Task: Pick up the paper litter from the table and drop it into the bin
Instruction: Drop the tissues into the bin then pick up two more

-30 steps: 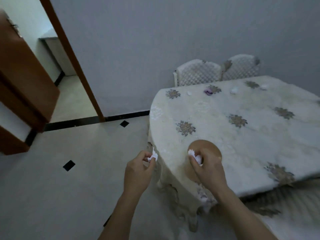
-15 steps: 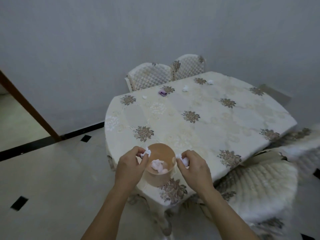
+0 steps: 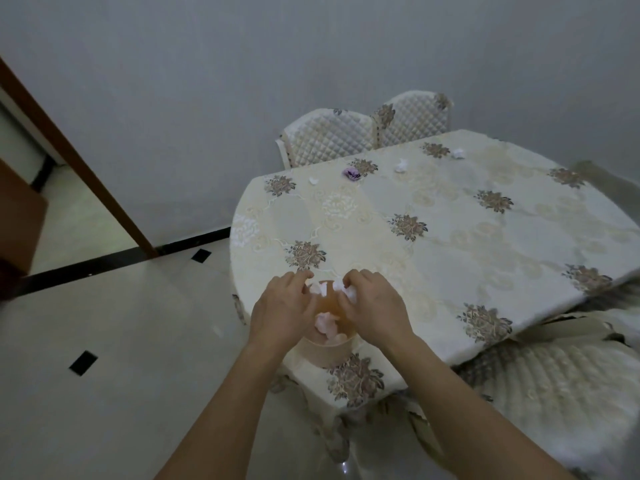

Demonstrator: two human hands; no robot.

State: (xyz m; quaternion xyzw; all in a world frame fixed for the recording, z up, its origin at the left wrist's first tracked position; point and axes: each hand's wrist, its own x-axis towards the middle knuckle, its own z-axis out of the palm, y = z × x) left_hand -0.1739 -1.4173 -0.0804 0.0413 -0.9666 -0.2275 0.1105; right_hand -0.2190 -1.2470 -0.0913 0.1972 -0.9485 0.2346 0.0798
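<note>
Both over the mouth of the round tan bin (image 3: 323, 351) at the table's (image 3: 502, 244) near left corner: left hand (image 3: 282, 313) with fingers curled round a white paper wad (image 3: 318, 289), right hand (image 3: 375, 306) likewise pinched on a second white wad (image 3: 348, 291). Inside the bin, a pale pinkish crumple (image 3: 327, 325) already down. Along the far edge, more litter: a small white scrap (image 3: 313, 181), a purple wad (image 3: 351, 173), and two further white scraps (image 3: 402, 165) toward the far right corner.

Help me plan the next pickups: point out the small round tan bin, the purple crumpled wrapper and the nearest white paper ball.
small round tan bin (image 3: 327, 351), head view, front wall.
purple crumpled wrapper (image 3: 351, 173), head view, centre.
white paper ball (image 3: 314, 181), head view, centre.
</note>
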